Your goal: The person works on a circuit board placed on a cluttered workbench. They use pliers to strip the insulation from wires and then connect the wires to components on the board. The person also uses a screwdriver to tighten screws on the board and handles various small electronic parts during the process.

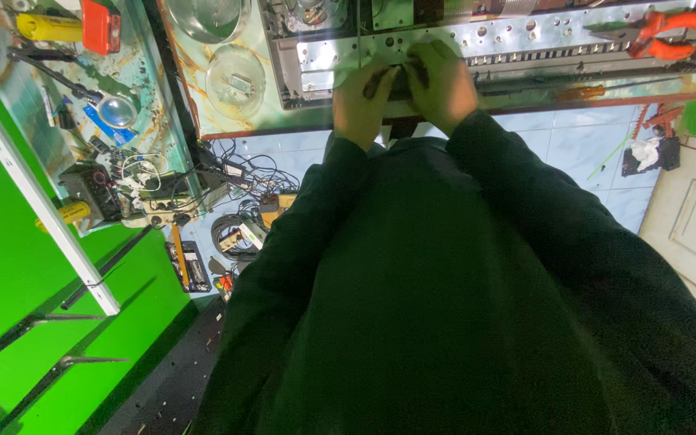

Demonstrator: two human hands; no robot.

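Both my hands are together at the near edge of a silver metal chassis (525,40) full of punched holes, which lies on the workbench. My left hand (360,101) and my right hand (447,79) are curled around a small dark part (392,80) held between them against the chassis edge. Fingers hide most of that part, so its shape is unclear. My dark sleeves and torso fill the lower half of the head view.
Red-handled pliers (664,36) lie on the chassis at the right, with an orange-handled screwdriver (586,92) by the bench edge. Two glass bowls (235,76) stand to the left. A side bench holds a magnifier (116,109), tools and wires. Cables (239,229) lie on the tiled floor.
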